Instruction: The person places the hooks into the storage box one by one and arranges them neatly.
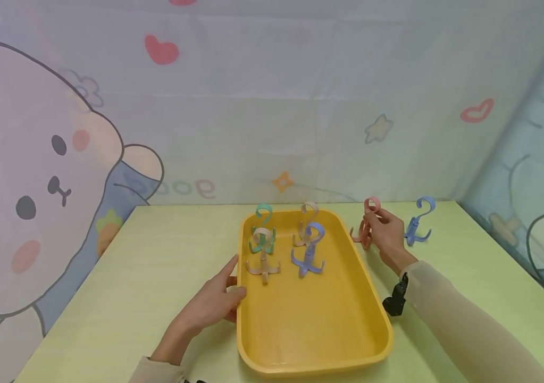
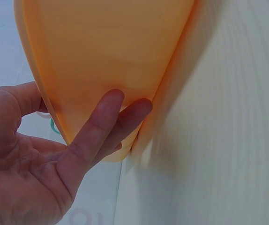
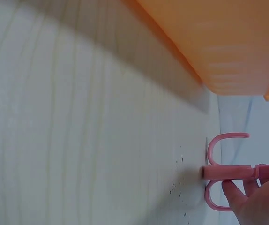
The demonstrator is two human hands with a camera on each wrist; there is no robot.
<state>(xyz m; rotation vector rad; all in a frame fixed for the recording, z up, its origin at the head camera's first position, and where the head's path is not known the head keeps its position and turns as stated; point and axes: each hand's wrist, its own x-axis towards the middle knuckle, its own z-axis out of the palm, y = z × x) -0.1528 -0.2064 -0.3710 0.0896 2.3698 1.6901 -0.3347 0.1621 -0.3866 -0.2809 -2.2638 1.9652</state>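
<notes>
My right hand [image 1: 387, 234] pinches a pink four-claw hook hanger [image 1: 365, 232] just right of the yellow tray [image 1: 312, 367]. In the right wrist view, its shaft [image 3: 230, 172] and curved claws show beside my fingers. A blue hook hanger [image 1: 412, 227] stands on the table to the right of that hand. My left hand [image 1: 211, 300] holds the tray's left side, thumb over the rim and fingers along the outer wall [image 2: 111, 47]. Inside the tray stand a green hook hanger [image 1: 263, 239], two beige hook hangers, one in front [image 1: 264, 263] and one behind [image 1: 309, 213], and another blue one [image 1: 308, 260].
A pale green table [image 1: 181, 239] carries everything. Behind it hangs a printed cloth backdrop [image 1: 252, 133] with a cartoon bear at left, and more cloth closes off the right side. A black strap [image 1: 398, 295] circles the right wrist.
</notes>
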